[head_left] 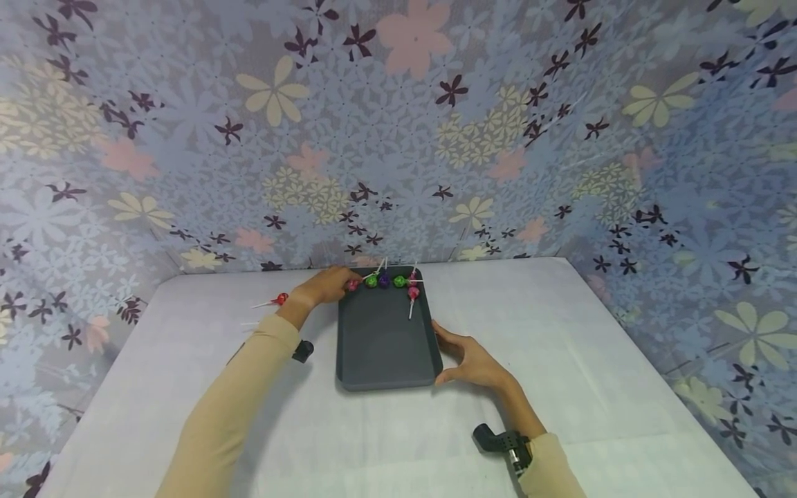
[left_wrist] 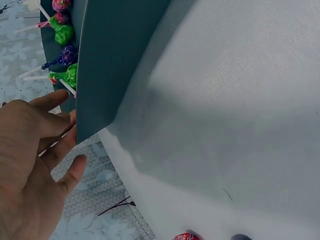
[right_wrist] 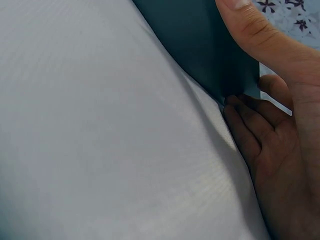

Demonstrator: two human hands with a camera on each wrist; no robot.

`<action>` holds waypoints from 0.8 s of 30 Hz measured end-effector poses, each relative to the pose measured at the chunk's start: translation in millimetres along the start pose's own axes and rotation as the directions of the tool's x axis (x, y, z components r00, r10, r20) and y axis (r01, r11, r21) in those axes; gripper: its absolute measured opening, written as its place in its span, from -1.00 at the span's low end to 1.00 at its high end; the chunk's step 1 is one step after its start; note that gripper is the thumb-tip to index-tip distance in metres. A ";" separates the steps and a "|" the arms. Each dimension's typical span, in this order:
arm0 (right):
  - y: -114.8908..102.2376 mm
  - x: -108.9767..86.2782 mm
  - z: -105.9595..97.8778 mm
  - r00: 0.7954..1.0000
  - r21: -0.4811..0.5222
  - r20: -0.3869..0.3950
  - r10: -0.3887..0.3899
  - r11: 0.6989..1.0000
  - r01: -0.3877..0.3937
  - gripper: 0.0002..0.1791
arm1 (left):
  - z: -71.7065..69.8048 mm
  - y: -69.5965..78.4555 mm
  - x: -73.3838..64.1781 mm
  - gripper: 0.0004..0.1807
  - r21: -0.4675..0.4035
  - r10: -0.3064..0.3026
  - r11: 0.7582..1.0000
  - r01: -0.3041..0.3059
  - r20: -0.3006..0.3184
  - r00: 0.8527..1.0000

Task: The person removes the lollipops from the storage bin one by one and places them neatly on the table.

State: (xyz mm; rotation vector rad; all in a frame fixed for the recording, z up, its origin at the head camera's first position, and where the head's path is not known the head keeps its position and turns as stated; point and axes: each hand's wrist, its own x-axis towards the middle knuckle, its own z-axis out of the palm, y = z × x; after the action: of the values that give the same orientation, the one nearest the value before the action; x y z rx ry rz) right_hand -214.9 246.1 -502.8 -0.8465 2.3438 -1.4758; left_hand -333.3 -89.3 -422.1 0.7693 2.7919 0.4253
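Hands sit at opposite corners of a dark grey tray [head_left: 386, 346]. The left arm reaches long and nearly straight from the near left, its beige sleeve [head_left: 236, 401] ending short of the wrist. The left hand [head_left: 326, 285] bends over the tray's far left corner, back upward, fingers partly curved across the rim at a pink lollipop [head_left: 353, 285]; the tray wall hides the fingertips in the left wrist view, so I cannot tell whether they pinch it.

The right hand [head_left: 473, 360] comes in low from the near right, thumb spread wide from the fingers. The thumb lies by the near right corner, and the extended fingers meet the outside of the right wall; the palm holds nothing.

Along the tray's far wall, rightward from the pink lollipop, lie a green lollipop [head_left: 371, 281], a purple lollipop [head_left: 384, 280] and a second green lollipop [head_left: 400, 281], with two more pink lollipops [head_left: 414, 293] in the far right corner. Grey floor stretches from this row to the near wall.

Outside, a red lollipop [head_left: 282, 299] rests on the table [head_left: 560, 332], just left of the left wrist. The tray's far end lies close to the table's back edge, near the floral backdrop [head_left: 398, 152]; white cloth runs broadly to the right and toward the near side.
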 end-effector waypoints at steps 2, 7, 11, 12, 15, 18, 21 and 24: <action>-0.2 0.0 -0.1 1.000 0.002 -0.001 -0.001 1.000 0.001 0.23 | 0.0 0.0 0.5 -0.49 0.021 0.002 1.000 -0.001 -0.009 1.000; 0.0 0.4 0.0 1.000 -0.004 -0.004 0.007 1.000 -0.007 0.24 | 1.5 0.8 0.7 -0.59 0.049 -0.008 0.999 0.009 -0.006 1.000; 0.6 0.6 -0.8 1.000 -0.001 0.002 0.001 1.000 -0.001 0.24 | 4.9 0.5 1.6 -0.63 0.008 0.011 1.000 -0.011 0.022 1.000; 0.4 0.5 -1.1 1.000 0.002 0.003 -0.003 1.000 0.003 0.24 | 6.0 0.4 1.8 -0.64 0.002 0.021 1.000 -0.021 0.028 0.999; 0.0 0.0 -1.7 1.000 0.013 0.002 -0.010 1.000 0.010 0.24 | 10.4 -1.0 3.9 -0.65 0.021 0.075 0.997 -0.075 0.005 0.997; -0.4 0.0 -1.8 1.000 0.014 -0.001 -0.008 1.000 0.008 0.24 | 13.5 1.6 3.6 -0.67 0.074 0.097 0.993 -0.095 -0.020 0.995; -0.5 0.4 -1.4 1.000 0.013 0.002 -0.006 1.000 0.006 0.23 | 15.4 7.9 0.5 -0.75 0.124 0.085 0.989 -0.080 -0.034 0.996; -1.4 0.7 -0.9 1.000 0.012 0.007 -0.005 1.000 0.005 0.24 | 19.1 10.9 -0.7 -0.84 0.165 0.082 0.984 -0.072 -0.053 0.995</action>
State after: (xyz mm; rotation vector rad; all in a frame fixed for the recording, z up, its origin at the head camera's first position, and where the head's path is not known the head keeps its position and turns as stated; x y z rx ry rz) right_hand -215.5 245.9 -501.0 -0.8543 2.3275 -1.4845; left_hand -322.3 -76.6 -436.2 0.9168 2.8869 0.2376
